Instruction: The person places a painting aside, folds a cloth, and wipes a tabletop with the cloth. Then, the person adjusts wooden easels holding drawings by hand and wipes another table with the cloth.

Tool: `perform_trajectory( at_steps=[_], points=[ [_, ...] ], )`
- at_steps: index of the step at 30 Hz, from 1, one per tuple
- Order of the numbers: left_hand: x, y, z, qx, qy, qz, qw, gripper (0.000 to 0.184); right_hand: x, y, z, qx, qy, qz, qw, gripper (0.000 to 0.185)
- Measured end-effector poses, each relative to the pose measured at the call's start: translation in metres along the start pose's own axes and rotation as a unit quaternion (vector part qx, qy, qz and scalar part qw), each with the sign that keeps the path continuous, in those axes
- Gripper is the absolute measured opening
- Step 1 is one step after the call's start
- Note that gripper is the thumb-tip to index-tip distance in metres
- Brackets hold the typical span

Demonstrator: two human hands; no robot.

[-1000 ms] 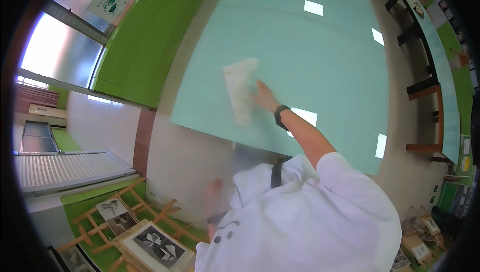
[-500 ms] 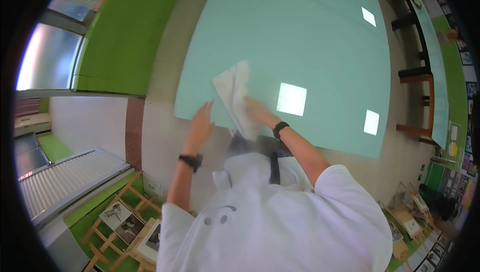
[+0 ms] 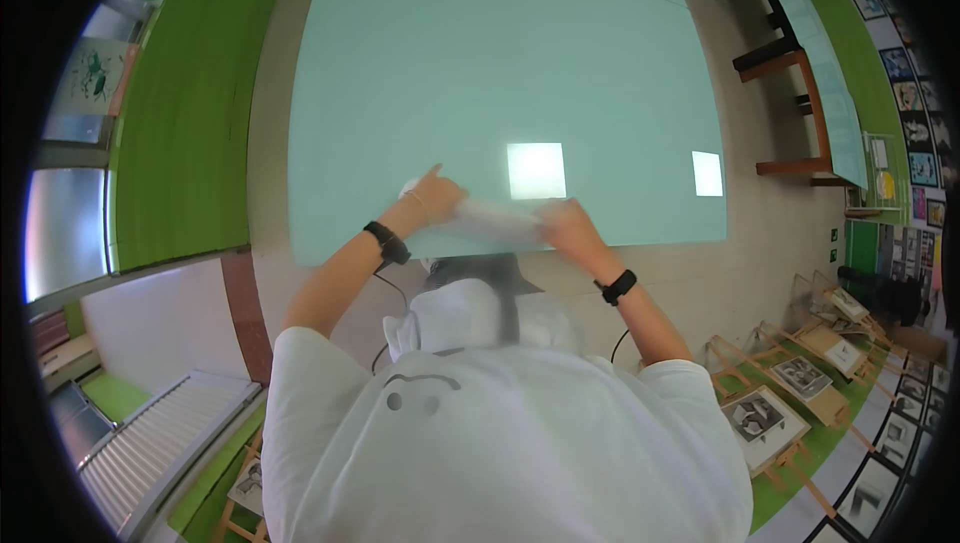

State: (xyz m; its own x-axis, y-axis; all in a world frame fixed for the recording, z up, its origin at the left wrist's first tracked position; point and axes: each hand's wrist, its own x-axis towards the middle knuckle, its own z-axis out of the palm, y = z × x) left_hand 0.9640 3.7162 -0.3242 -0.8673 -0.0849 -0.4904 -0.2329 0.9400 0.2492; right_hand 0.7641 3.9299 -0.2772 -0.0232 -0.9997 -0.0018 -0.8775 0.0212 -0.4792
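Observation:
A folded white cloth (image 3: 498,223), smeared by motion, is stretched between my two hands at the near edge of the pale green table (image 3: 430,73). My left hand (image 3: 437,197) grips its left end, with one finger pointing outward and a bit of white showing beside the knuckles. At the other end my right hand (image 3: 573,230) has its fingers closed round the cloth. Both wrists carry black bands. Whether the cloth touches the tabletop I cannot tell.
Bright light reflections lie on the tabletop. To the right stand a wooden chair (image 3: 800,68) and a second long table (image 3: 815,53). Easels with drawings (image 3: 765,423) are at the lower right. A green wall panel (image 3: 195,113) runs along the left.
My left hand has moved from beside the cloth to grip one end. The cloth has swung from slanting across the table to nearly level between my hands. My view has shifted right.

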Motion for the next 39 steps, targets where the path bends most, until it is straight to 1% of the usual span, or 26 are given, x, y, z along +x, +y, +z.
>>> perform_trajectory(
  at_steps=[1, 3, 6, 8, 9, 11, 12, 14, 15, 17, 18, 19, 20, 23, 24, 26, 27, 28, 29, 30, 31, 33, 35, 36, 38, 39],
  points=[
    [-0.006, -0.004, -0.011, 0.013, 0.085, -0.004, 0.996, 0.042, -0.002, 0.002, -0.015, -0.011, 0.009, 0.027, 1.0, 0.011],
    [-0.018, -0.014, -0.032, 0.033, 0.255, -0.014, 0.966, 0.037, 0.004, 0.004, -0.046, 0.032, 0.078, 0.062, 0.994, 0.013],
    [-0.053, -0.004, -0.093, 0.058, 0.391, -0.055, 0.917, 0.033, 0.018, 0.005, -0.079, 0.086, 0.165, 0.09, 0.978, 0.017],
    [-0.067, 0.001, -0.099, 0.055, 0.405, -0.06, 0.911, 0.028, 0.026, 0.008, -0.086, 0.117, 0.202, 0.101, 0.967, 0.021],
    [-0.074, 0.003, -0.098, 0.053, 0.409, -0.063, 0.909, 0.027, 0.028, 0.011, -0.082, 0.135, 0.204, 0.099, 0.964, 0.022],
    [-0.077, -0.005, -0.062, -0.002, 0.365, -0.079, 0.928, 0.024, 0.028, 0.017, -0.059, 0.174, 0.203, 0.098, 0.959, 0.023],
    [-0.075, -0.011, -0.033, -0.032, 0.34, -0.086, 0.936, 0.022, 0.025, 0.025, -0.041, 0.196, 0.152, 0.116, 0.962, 0.024],
    [-0.069, -0.028, 0.046, -0.015, 0.369, -0.088, 0.925, 0.021, 0.008, 0.048, 0.01, 0.235, 0.044, 0.156, 0.958, 0.024],
    [-0.066, -0.031, 0.078, -0.006, 0.384, -0.087, 0.919, 0.021, -0.004, 0.059, 0.037, 0.208, 0.023, 0.155, 0.966, 0.024],
    [-0.076, -0.018, 0.119, -0.03, 0.33, -0.088, 0.939, 0.024, -0.031, 0.073, 0.088, 0.152, -0.018, 0.149, 0.977, 0.023],
    [-0.082, -0.01, 0.137, -0.042, 0.303, -0.088, 0.948, 0.027, -0.043, 0.076, 0.104, 0.15, -0.03, 0.149, 0.977, 0.022],
    [-0.085, -0.004, 0.157, -0.069, 0.252, -0.103, 0.96, 0.025, -0.054, 0.076, 0.119, 0.148, -0.042, 0.15, 0.977, 0.021],
    [-0.089, 0.0, 0.172, -0.097, 0.201, -0.117, 0.968, 0.022, -0.061, 0.073, 0.127, 0.146, -0.053, 0.151, 0.976, 0.02],
    [-0.103, 0.016, 0.183, -0.139, 0.121, -0.154, 0.971, 0.016, -0.074, 0.065, 0.129, 0.167, -0.087, 0.19, 0.964, 0.016],
    [-0.103, 0.012, 0.18, -0.151, 0.129, -0.167, 0.966, 0.016, -0.073, 0.066, 0.127, 0.146, -0.088, 0.176, 0.97, 0.017],
    [-0.11, 0.007, 0.144, -0.171, 0.151, -0.191, 0.955, 0.016, -0.052, 0.074, 0.107, 0.116, -0.035, 0.159, 0.98, 0.021],
    [-0.105, -0.013, 0.141, -0.179, 0.207, -0.203, 0.94, 0.017, -0.037, 0.076, 0.092, 0.102, -0.008, 0.15, 0.983, 0.023],
    [-0.095, -0.039, 0.133, -0.186, 0.262, -0.215, 0.922, 0.018, -0.014, 0.077, 0.068, 0.09, 0.013, 0.166, 0.982, 0.023],
    [-0.092, -0.051, 0.094, -0.171, 0.301, -0.231, 0.909, 0.019, 0.016, 0.076, 0.036, 0.079, 0.034, 0.182, 0.98, 0.023],
    [-0.096, -0.06, 0.038, -0.155, 0.34, -0.246, 0.894, 0.02, 0.042, 0.07, 0.001, 0.091, 0.07, 0.196, 0.974, 0.021],
    [-0.099, -0.068, -0.005, -0.14, 0.462, -0.202, 0.852, 0.018, 0.065, 0.071, -0.023, 0.104, 0.197, 0.155, 0.962, 0.018],
    [-0.114, -0.064, -0.093, -0.15, 0.53, -0.222, 0.805, 0.016, 0.102, 0.044, -0.091, 0.157, 0.309, 0.092, 0.933, 0.014],
    [-0.135, -0.05, -0.158, -0.14, 0.595, -0.213, 0.763, 0.015, 0.117, 0.007, -0.151, 0.098, 0.379, 0.029, 0.92, 0.011],
    [-0.14, -0.046, -0.172, -0.137, 0.624, -0.208, 0.74, 0.015, 0.118, -0.004, -0.167, 0.1, 0.39, 0.017, 0.915, 0.011],
    [-0.147, -0.047, -0.175, -0.136, 0.624, -0.196, 0.744, 0.018, 0.116, -0.017, -0.185, 0.105, 0.409, -0.006, 0.906, 0.011],
    [-0.151, -0.047, -0.173, -0.137, 0.623, -0.191, 0.746, 0.02, 0.113, -0.015, -0.182, 0.1, 0.403, -0.011, 0.91, 0.011]
  ],
)
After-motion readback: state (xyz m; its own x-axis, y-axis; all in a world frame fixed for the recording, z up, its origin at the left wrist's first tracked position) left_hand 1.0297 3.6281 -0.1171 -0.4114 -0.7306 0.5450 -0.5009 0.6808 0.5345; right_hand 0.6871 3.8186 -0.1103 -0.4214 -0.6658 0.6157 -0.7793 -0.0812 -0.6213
